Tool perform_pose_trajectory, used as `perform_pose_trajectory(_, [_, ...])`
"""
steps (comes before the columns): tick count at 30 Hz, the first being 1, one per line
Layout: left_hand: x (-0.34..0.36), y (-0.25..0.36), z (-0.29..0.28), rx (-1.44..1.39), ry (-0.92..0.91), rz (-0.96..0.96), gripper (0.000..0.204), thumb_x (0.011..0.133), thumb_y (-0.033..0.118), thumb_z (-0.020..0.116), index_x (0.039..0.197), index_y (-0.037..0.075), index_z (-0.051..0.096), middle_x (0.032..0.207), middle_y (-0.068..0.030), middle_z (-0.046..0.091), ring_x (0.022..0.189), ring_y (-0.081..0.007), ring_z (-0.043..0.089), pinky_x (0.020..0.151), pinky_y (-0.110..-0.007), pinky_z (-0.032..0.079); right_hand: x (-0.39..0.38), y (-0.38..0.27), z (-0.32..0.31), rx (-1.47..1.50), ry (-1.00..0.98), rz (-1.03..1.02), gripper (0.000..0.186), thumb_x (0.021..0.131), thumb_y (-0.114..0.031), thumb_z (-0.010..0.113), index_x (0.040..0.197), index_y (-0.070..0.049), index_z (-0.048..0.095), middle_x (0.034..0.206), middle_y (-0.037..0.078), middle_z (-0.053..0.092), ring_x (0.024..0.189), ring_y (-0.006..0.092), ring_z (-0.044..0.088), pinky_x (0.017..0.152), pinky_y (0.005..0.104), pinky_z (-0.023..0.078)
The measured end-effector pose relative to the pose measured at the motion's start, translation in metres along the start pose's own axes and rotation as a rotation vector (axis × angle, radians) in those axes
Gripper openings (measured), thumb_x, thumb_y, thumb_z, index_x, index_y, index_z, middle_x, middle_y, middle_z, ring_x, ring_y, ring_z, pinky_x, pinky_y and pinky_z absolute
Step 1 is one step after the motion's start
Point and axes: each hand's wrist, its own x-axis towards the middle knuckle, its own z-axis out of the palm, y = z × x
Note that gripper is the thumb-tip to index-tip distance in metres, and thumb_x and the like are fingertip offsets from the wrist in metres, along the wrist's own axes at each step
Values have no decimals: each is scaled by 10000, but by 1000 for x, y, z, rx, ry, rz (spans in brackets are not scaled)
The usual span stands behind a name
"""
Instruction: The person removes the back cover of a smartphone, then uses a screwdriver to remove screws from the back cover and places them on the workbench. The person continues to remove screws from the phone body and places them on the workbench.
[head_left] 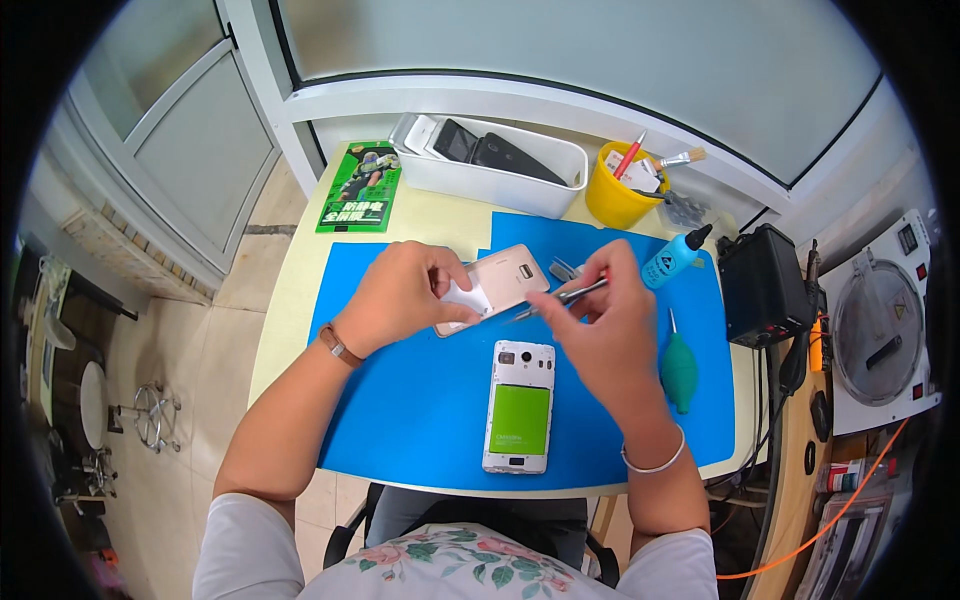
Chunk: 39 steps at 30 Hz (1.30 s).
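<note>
My left hand (pixel 405 290) grips the pale pink phone back cover (pixel 510 276), which has a white patch on its left part. To the right of it, my right hand (pixel 605 310) holds metal tweezers (pixel 568 295), their tips pointing left toward the cover's lower edge. An opened white phone (pixel 518 360) with a green battery (pixel 520 420) lies below both hands on the blue mat (pixel 390 400). A small metal item, partly hidden by my right hand, lies beside the cover.
At the back stand a white tray (pixel 480 190) of phones, a yellow cup (pixel 610 205) of tools and a green package (pixel 350 215). On the right are a blue bottle (pixel 668 262), a green air blower (pixel 678 370), a black device (pixel 762 290) with cables and a white machine (pixel 872 320).
</note>
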Motion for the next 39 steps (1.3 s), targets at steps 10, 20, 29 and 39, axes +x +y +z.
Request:
perform_pose_trajectory(10, [0, -2, -16, 203, -115, -6, 498, 608, 235, 1033, 1052, 119, 841, 811, -33, 736, 709, -162, 641, 652, -298, 487, 9, 29, 34, 350, -18, 1, 445, 919, -48, 827, 1042, -110, 404, 953, 203, 763, 930, 247, 805, 761, 284, 647])
perform_pose_trajectory(20, [2, -5, -19, 179, -129, -17, 446, 649, 162, 1007, 1062, 120, 846, 799, -31, 728, 697, -158, 641, 636, -294, 495, 13, 34, 30, 100, 4, -66, 432, 903, -55, 837, 1037, -109, 430, 942, 192, 760, 896, 274, 808, 739, 307, 648])
perform_pose_trajectory(29, [4, -9, -20, 128, -144, -23, 411, 694, 108, 977, 1084, 120, 849, 786, -17, 711, 666, -139, 616, 616, -278, 490, 13, 38, 26, 101, -52, 0, 415, 911, -43, 821, 1044, -110, 434, 942, 188, 753, 905, 275, 808, 750, 316, 646])
perform_pose_trajectory(39, [4, -4, -19, 141, -124, -18, 253, 815, 137, 913, 1056, 96, 851, 768, -47, 735, 650, -146, 627, 624, -279, 509, 14, 41, 27, 152, -58, 16, 415, 909, -44, 822, 1052, -100, 436, 928, 175, 750, 896, 262, 807, 740, 306, 641])
